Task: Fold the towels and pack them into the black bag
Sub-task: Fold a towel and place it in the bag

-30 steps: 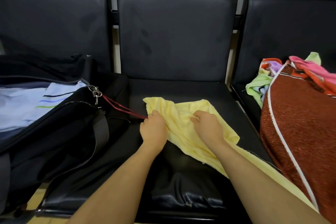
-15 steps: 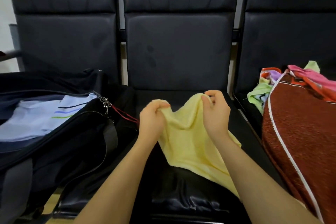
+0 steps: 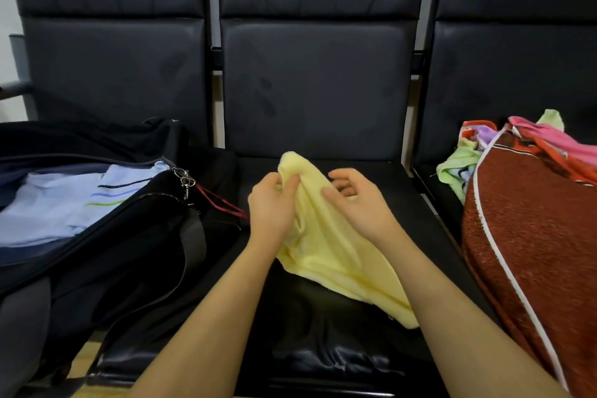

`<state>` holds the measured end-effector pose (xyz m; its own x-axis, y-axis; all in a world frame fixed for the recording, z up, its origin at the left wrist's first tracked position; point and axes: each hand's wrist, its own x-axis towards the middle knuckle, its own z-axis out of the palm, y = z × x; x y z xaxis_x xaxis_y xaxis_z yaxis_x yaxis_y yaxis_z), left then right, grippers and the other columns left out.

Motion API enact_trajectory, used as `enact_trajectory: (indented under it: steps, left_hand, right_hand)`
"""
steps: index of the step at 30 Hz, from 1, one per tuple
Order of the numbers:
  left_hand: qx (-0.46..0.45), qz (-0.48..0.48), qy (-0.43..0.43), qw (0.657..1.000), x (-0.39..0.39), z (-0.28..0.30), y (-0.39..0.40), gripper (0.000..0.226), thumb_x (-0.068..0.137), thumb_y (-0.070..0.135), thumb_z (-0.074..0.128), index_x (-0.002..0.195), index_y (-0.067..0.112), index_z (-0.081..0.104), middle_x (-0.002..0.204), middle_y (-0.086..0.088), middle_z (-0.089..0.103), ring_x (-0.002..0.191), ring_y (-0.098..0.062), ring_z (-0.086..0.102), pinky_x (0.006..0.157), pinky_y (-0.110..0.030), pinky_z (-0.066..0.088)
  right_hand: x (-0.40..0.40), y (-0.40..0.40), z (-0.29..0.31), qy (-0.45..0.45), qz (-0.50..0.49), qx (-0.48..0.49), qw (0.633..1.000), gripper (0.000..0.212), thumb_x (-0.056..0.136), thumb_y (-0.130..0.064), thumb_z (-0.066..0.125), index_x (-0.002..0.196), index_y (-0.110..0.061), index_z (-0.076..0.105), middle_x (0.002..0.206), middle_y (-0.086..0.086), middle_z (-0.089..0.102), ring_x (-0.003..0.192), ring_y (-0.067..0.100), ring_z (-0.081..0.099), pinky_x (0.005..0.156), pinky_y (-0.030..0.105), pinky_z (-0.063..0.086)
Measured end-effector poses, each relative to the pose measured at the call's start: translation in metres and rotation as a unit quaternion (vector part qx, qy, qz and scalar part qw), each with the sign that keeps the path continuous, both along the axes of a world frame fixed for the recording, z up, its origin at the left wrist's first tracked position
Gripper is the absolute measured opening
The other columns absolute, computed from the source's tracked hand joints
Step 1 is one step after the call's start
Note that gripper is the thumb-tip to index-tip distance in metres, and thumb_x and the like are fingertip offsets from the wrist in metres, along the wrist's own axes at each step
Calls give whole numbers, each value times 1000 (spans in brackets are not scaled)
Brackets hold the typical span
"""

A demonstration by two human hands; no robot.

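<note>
A row of three black padded seats (image 3: 355, 326) is seen. On the middle seat a yellow towel (image 3: 329, 255) is partly draped. At nine o'clock, the left seat is occupied by an open black bag (image 3: 106, 255). At three o'clock, the right seat is covered by a heap of coloured towels (image 3: 529, 220).

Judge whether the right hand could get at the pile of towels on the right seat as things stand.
Probably yes. The right hand is open beside the yellow towel, which the left hand grips, and nothing lies between it and the towel pile.
</note>
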<state>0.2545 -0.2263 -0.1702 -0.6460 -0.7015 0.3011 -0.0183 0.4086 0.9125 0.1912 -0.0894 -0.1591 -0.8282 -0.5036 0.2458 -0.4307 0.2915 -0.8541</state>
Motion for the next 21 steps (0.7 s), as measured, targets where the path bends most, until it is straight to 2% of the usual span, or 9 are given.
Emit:
enact_trajectory:
  steps: [2,4,6,8,9,11,14,17,21]
  left_hand:
    - [0,2,-6,1000,0,3,-6,31,91,30,58,76,3,54,63,2,46,58,-11,42,55,-26,36]
    - [-21,3,-21,1000,0,5,-7,30,92,29,57,81,1,56,67,-1,49,61,-11,44,56,-26,38]
    - [-47,13,-34,998,0,6,-9,30,93,27,56,77,2,54,68,-2,48,62,-13,44,55,-26,37]
    - [-116,33,-65,991,1,5,-10,30,94,24,54,69,9,46,70,1,46,66,-15,46,57,-26,38]
    - [-159,41,-85,983,2,5,-11,25,94,22,52,73,12,47,78,0,50,72,-17,50,64,-29,42]
    - [-218,44,-114,968,4,5,-10,12,96,19,50,102,11,56,104,-5,53,91,-23,55,83,-37,46]
    - [-213,26,-110,971,7,4,-6,30,96,17,49,124,7,52,118,-7,50,103,-25,53,93,-36,42]
    - [-213,-35,-94,972,9,-1,0,37,94,19,52,130,11,49,116,-4,49,103,-22,53,93,-34,41]
    - [-133,-136,-67,979,10,-1,7,54,93,12,53,144,21,37,115,9,45,100,-1,44,83,-12,33]
  right_hand:
    - [-3,0,-8,15,1,145,989,31,84,-44,65,107,-25,55,91,-13,56,87,9,55,79,27,45]
    - [-3,-3,-13,40,-5,193,980,27,85,-41,65,82,-17,56,72,-8,51,69,10,49,64,24,38]
    - [-3,-5,-14,30,-8,135,990,34,87,-33,64,68,-9,49,62,-2,43,59,10,41,54,20,31]
    - [-2,-8,-10,10,-21,52,998,29,89,-27,62,75,-2,55,68,3,50,63,11,47,57,22,36]
    - [-1,-9,-8,12,-38,18,999,23,90,-25,61,81,-4,58,72,5,56,67,13,51,60,25,39]
    - [1,-10,-8,48,-90,-31,994,13,91,-22,59,85,-11,56,75,6,60,67,17,54,60,33,45]
    - [5,-9,-3,116,-121,-64,984,8,94,-17,53,87,-15,51,77,0,60,70,18,58,64,40,49]
    - [11,-11,3,96,-41,-111,988,7,94,-9,53,91,-14,51,96,-9,66,88,3,62,75,26,54]
    - [23,-17,5,93,66,-120,986,22,84,10,52,83,-11,53,99,-7,69,101,4,63,87,24,51]
